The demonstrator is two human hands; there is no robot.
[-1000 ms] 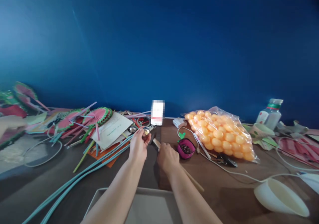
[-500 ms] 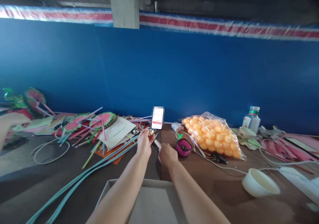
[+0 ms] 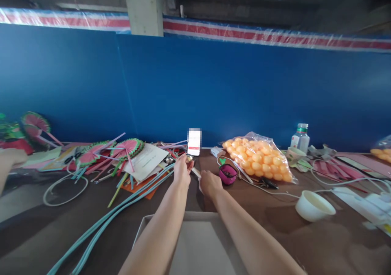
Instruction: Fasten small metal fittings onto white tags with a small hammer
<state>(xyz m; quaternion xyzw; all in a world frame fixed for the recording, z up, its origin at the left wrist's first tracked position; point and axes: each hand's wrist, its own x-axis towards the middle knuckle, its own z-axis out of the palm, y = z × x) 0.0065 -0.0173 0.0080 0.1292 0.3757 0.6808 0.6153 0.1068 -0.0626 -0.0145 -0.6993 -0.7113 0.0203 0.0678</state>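
My left hand [image 3: 182,171] is closed, with a small shiny gold ball-like piece [image 3: 190,158] pinched at its fingertips. Close by on the right, my right hand [image 3: 210,183] is wrapped round a slim pale tool [image 3: 197,171]; its exact kind is hard to make out. The tool points up and left towards the left hand's fingers. Just beyond them a lit phone [image 3: 194,142] stands upright near the blue wall. Beside the right hand sits a small magenta pouch [image 3: 227,174] holding dark bits. Below both forearms lies a grey open box [image 3: 198,216].
A clear bag of orange balls [image 3: 259,159] lies at right, with a white bowl [image 3: 315,205] and bottle [image 3: 302,139]. Light-blue tubes [image 3: 122,206], paper fans [image 3: 128,148] and papers [image 3: 148,161] spread leftward. Another person's hand [image 3: 12,157] shows at the left edge.
The view has shifted slightly. My hands stay close together with the gold piece and the pale tool still held. The other person's hand has moved towards the left edge.
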